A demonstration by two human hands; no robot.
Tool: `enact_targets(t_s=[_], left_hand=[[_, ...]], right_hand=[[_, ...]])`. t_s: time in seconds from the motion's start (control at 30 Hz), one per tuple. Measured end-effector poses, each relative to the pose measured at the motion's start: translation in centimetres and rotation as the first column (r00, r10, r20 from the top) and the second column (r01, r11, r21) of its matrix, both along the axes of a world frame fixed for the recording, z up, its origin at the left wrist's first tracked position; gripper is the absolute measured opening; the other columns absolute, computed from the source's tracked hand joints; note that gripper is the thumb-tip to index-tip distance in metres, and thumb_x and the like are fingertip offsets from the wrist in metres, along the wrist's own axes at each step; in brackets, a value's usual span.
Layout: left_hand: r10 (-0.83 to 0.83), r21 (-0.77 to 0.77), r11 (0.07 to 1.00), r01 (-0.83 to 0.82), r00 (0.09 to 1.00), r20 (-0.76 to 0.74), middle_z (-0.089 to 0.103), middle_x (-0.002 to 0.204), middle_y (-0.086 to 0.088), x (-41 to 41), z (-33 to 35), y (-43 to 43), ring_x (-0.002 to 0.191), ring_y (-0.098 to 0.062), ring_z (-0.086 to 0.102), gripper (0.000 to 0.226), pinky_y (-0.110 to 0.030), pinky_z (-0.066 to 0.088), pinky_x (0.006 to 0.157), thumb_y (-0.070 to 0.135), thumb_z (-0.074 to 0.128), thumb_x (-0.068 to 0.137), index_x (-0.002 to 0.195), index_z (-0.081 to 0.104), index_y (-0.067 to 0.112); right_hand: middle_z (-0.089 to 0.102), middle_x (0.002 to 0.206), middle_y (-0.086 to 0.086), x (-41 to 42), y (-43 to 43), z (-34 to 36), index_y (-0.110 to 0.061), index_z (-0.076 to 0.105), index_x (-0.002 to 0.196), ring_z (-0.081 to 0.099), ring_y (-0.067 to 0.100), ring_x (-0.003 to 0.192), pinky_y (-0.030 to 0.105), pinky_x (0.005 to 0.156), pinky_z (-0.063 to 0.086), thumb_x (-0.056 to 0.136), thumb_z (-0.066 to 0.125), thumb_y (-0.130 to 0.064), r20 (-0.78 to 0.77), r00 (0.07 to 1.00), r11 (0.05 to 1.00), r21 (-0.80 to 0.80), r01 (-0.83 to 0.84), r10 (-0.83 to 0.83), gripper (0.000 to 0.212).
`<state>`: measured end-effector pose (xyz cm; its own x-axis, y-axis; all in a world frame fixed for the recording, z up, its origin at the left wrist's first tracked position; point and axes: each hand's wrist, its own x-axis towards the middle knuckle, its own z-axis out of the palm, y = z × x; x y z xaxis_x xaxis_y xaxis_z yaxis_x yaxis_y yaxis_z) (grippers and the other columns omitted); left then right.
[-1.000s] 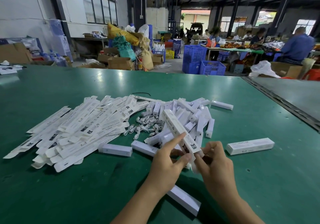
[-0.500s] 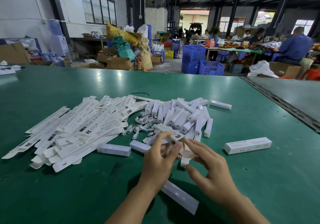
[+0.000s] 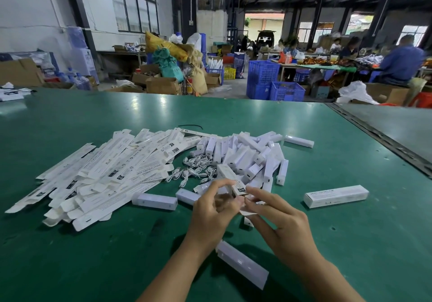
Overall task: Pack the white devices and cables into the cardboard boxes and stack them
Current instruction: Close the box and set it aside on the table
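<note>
Head: L hand (image 3: 211,213), R hand (image 3: 284,222), pinch-grip on white box (image 3: 227,173)

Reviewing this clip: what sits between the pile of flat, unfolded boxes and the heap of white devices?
The head view shows a small tangle of white cables on the green table, between the flat boxes and the white devices.

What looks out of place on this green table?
A thin black strand lies beyond the flat white cartons, the only dark piece among white parts. One white device sits apart, near the wrists. Nothing looks damaged.
</note>
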<state>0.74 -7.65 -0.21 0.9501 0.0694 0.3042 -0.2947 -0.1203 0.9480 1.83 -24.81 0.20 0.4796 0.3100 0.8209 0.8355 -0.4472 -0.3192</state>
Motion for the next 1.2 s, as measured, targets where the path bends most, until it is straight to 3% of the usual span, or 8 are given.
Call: enact_targets(t_s=[0.07,0.17,0.33,0.47,0.63,0.8,0.97,1.2], left_hand=[[-0.056,-0.022,0.998,0.056,0.998,-0.025,0.076,0.091,-0.002,0.06,0.06,0.27,0.088,-0.018,0.072,0.035,-0.034,0.059,0.077,0.049,0.07,0.077,0.111,0.063,0.042],[-0.081,-0.039,0.996,0.08,0.996,-0.02,0.076,0.087,-0.003,0.03,0.29,0.5,0.086,-0.019,0.073,0.036,-0.027,0.057,0.074,0.044,0.073,0.077,0.111,0.064,0.039],[-0.069,-0.029,0.997,0.068,0.997,-0.035,0.077,0.085,-0.003,0.13,0.19,0.27,0.084,-0.018,0.074,0.038,-0.036,0.059,0.079,0.049,0.076,0.074,0.108,0.062,0.04],[-0.089,-0.056,0.995,0.088,0.996,-0.026,0.077,0.088,-0.004,0.01,0.08,0.23,0.084,-0.023,0.076,0.04,-0.047,0.058,0.088,0.056,0.078,0.075,0.108,0.061,0.042],[-0.069,-0.088,0.994,0.067,0.997,-0.017,0.077,0.087,-0.002,-0.1,0.39,-0.05,0.084,-0.022,0.076,0.044,-0.029,0.057,0.079,0.069,0.075,0.07,0.106,0.063,0.047],[-0.051,-0.148,0.988,0.048,0.999,-0.013,0.076,0.083,-0.005,-0.07,0.44,0.11,0.08,-0.026,0.075,0.024,-0.022,0.055,0.073,0.039,0.074,0.081,0.103,0.066,0.041],[-0.112,-0.163,0.981,0.107,0.993,-0.022,0.075,0.096,-0.006,0.05,0.24,0.06,0.092,-0.024,0.073,0.046,-0.032,0.057,0.083,0.051,0.083,0.068,0.11,0.066,0.041],[-0.095,-0.07,0.993,0.092,0.995,-0.032,0.074,0.087,0.011,0.04,0.02,0.26,0.08,-0.005,0.07,0.057,-0.016,0.052,0.072,0.046,0.088,0.06,0.113,0.065,0.043]], right_hand=[[0.066,0.122,-0.004,0.0,0.06,-0.16,-0.013,0.076,0.105,0.066,0.003,0.099,0.018,0.087,0.052,0.079,0.073,-0.007,-0.01,1.0,1.0,0.023,-0.005,0.005,0.027],[0.066,0.121,-0.008,0.05,0.03,-0.39,-0.016,0.075,0.107,0.065,0.0,0.101,0.016,0.088,0.051,0.08,0.075,-0.006,-0.044,0.999,0.999,0.04,-0.019,0.021,0.028],[0.067,0.112,-0.017,-0.17,0.09,0.1,-0.032,0.061,0.111,0.062,-0.008,0.098,0.013,0.085,0.05,0.081,0.077,-0.012,-0.151,0.988,0.998,0.055,0.021,-0.013,0.04],[0.068,0.111,-0.012,-0.16,0.07,-0.16,-0.026,0.067,0.105,0.063,-0.008,0.098,0.009,0.086,0.047,0.08,0.077,-0.001,-0.1,0.993,0.996,0.061,0.063,-0.056,0.037],[0.068,0.11,-0.006,-0.23,0.25,-0.17,-0.006,0.075,0.106,0.062,-0.002,0.101,0.007,0.092,0.045,0.082,0.07,-0.006,-0.009,0.991,0.987,0.08,0.136,-0.136,0.025],[0.071,0.113,0.001,-0.12,0.13,-0.2,-0.006,0.076,0.107,0.065,0.001,0.102,0.01,0.093,0.047,0.083,0.07,-0.005,-0.053,0.993,0.993,0.055,0.105,-0.102,0.024],[0.067,0.113,-0.006,0.11,-0.08,-0.23,-0.005,0.075,0.105,0.064,-0.001,0.099,0.009,0.088,0.048,0.085,0.068,-0.005,-0.052,0.996,0.996,0.054,0.069,-0.066,0.022],[0.069,0.104,-0.006,0.06,-0.14,-0.33,-0.007,0.077,0.098,0.067,0.001,0.092,0.01,0.085,0.049,0.088,0.063,-0.016,-0.063,0.996,0.995,0.068,0.067,-0.062,0.019]])
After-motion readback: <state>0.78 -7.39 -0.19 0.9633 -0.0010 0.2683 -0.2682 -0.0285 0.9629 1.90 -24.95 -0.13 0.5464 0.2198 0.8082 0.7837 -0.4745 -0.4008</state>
